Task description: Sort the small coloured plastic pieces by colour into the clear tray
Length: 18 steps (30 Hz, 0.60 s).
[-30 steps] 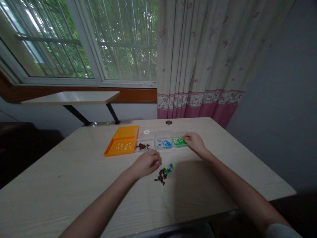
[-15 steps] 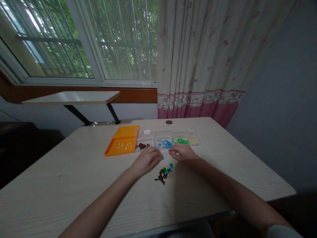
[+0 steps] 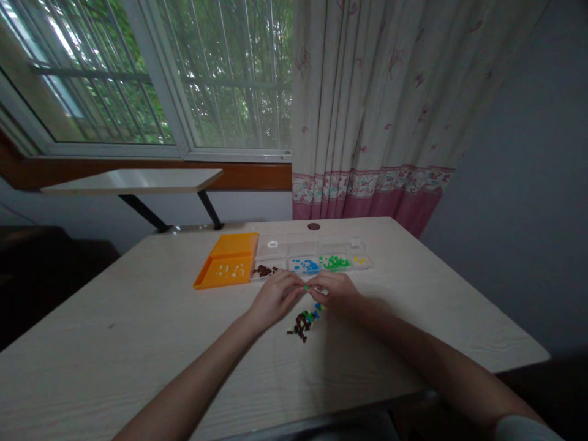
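My left hand (image 3: 275, 299) pinches a small green toy brick (image 3: 305, 287) between thumb and fingertips, above the table. My right hand (image 3: 335, 290) is closed in a pinch as well, and its fingertips meet the same brick from the other side. Anything else tiny between the fingers is hidden. Just below the hands lies a loose cluster of joined small bricks (image 3: 302, 323), mostly brown with green, blue and pale pieces. Its upper right end sits close under my right hand.
Behind the hands, a clear compartment box (image 3: 282, 262) holds brown, blue, green and yellow bricks. An orange tray (image 3: 235, 245) with white pieces adjoins it on the left. A raised shelf (image 3: 138, 179) stands at the back left of the table (image 3: 151, 318).
My right hand has moved left and down from beside the blue and green compartments to meet the left hand at the green brick. The left hand has shifted slightly right and up.
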Available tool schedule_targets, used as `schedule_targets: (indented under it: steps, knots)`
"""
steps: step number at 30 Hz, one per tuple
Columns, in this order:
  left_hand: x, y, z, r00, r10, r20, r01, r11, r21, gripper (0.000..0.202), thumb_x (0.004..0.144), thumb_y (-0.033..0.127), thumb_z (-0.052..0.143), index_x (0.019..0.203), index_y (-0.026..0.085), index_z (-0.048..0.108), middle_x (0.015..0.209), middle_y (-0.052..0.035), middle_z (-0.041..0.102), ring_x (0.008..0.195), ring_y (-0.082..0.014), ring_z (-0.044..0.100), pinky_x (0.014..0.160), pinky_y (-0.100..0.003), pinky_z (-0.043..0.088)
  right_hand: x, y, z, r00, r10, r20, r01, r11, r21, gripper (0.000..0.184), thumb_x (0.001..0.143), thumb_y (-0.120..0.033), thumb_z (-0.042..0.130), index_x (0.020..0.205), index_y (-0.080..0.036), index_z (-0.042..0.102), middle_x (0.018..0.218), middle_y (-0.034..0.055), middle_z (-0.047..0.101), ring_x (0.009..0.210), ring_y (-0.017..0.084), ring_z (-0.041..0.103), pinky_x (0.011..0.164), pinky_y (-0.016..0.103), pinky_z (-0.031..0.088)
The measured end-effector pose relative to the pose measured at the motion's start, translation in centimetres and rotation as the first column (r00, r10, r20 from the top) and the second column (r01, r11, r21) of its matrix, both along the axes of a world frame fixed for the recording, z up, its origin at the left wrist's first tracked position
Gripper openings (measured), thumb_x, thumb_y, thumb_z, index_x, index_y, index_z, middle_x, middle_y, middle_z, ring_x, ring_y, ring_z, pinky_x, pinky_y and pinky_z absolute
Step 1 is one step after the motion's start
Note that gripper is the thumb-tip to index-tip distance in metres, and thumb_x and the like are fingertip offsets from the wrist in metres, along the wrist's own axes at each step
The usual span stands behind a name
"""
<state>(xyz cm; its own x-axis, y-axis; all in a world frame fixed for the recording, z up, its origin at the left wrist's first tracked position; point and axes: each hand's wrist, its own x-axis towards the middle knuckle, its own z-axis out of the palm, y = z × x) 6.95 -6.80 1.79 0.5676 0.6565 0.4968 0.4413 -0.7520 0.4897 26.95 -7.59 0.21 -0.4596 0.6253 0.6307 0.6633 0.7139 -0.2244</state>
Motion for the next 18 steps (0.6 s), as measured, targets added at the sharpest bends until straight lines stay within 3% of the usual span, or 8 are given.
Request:
schedule_targets:
  steps: [4,10,18]
  knots:
    - [0.2,-0.3,0.2,0.999,-0.033,-0.001,0.033,0.998,-0.053,0.021,0.086,0.022,0.044,0.099,0.018,0.059,0.094,-0.0076,0.061,0.091,-0.0173,0.053,0.083,-0.031,0.042,1.2,1.0,0.3,0.998,-0.058,-0.011,0.058,0.998,0.025,0.015,0.080,-0.027,0.052,0.084,-0.020,0.065,0.073,0.0021,0.065,0.064,0.010,0.059,0.060,0.018,0.044]
    - [1.4,-1.5,0.6,0.916,-0.290,-0.278,0.274,0.957,-0.098,0.040,0.081,0.005,0.039,0.113,0.021,0.056,0.105,-0.0076,0.058,0.099,-0.0177,0.051,0.088,-0.030,0.040,3.2,1.8,1.3,0.985,-0.147,-0.089,0.149,0.989,0.021,0.017,0.082,-0.028,0.051,0.086,-0.019,0.065,0.078,0.0038,0.065,0.069,0.011,0.060,0.065,0.020,0.045]
    - [1.5,-1.1,-0.3,0.848,-0.246,-0.469,0.280,0.960,0.004,0.031,0.082,0.011,0.047,0.110,0.020,0.057,0.103,-0.0068,0.060,0.100,-0.0179,0.051,0.089,-0.030,0.039,3.6,2.0,1.4,0.983,-0.151,-0.109,0.153,0.988,0.012,0.018,0.083,-0.029,0.051,0.090,-0.019,0.064,0.081,0.0039,0.065,0.072,0.012,0.060,0.067,0.020,0.045]
